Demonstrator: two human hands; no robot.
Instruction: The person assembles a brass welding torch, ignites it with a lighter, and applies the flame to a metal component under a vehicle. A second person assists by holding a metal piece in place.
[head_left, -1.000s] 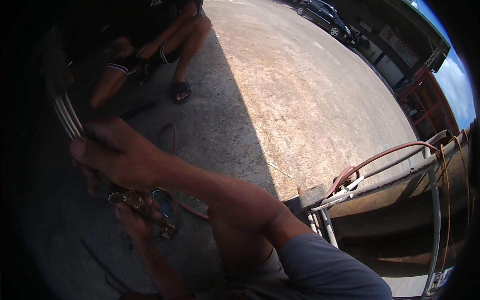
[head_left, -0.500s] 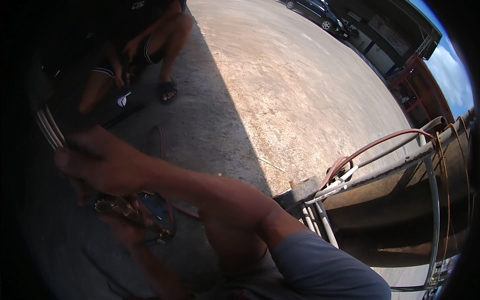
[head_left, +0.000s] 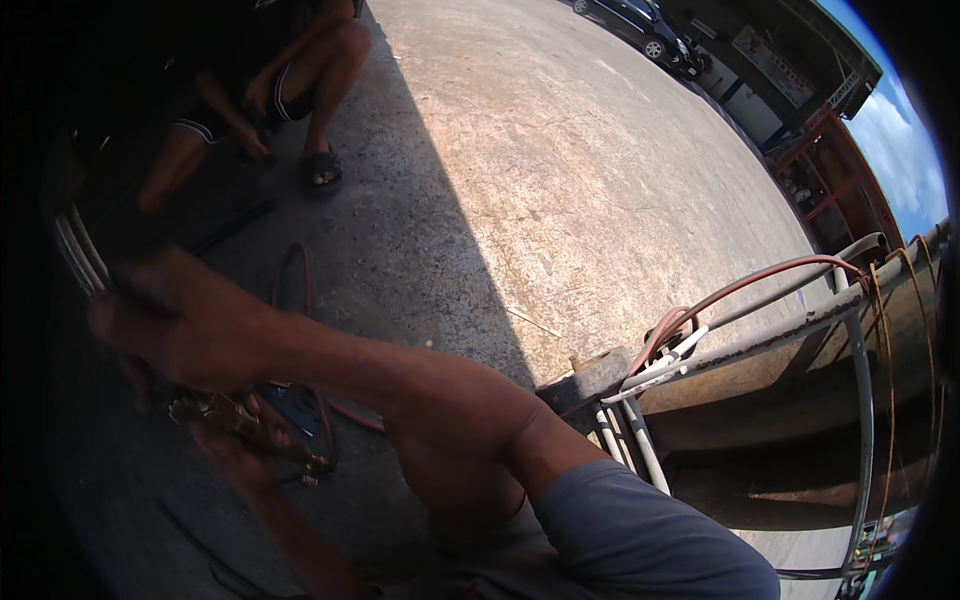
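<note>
My left hand [head_left: 232, 455] is wrapped round a brass torch body [head_left: 222, 412] with a scalloped knob and a fitting at its lower end. Above it, my right hand [head_left: 185, 325] is closed on the pale metal tubes [head_left: 80, 250] that stick out past its fingers towards the upper left. Shadow and the right hand itself hide where the tubes join the brass part. A red hose [head_left: 328, 420] runs on the ground beside the torch. Behind the hands lies a bluish flat thing [head_left: 297, 410], partly covered and too dark to name.
Another person [head_left: 320, 75] squats at the upper left, a sandal [head_left: 322, 170] on one foot. A dark bar [head_left: 235, 222] lies on the concrete. To the right stand a worn metal frame [head_left: 745, 355] with a red hose [head_left: 740, 285] and a large rusty cylinder [head_left: 760, 430]. A car [head_left: 640, 25] is parked far off.
Both my hands and the torch sit slightly further left in view, with the grip unchanged. The other person's hand has shifted, and the shiny pale thing by it no longer shows.
</note>
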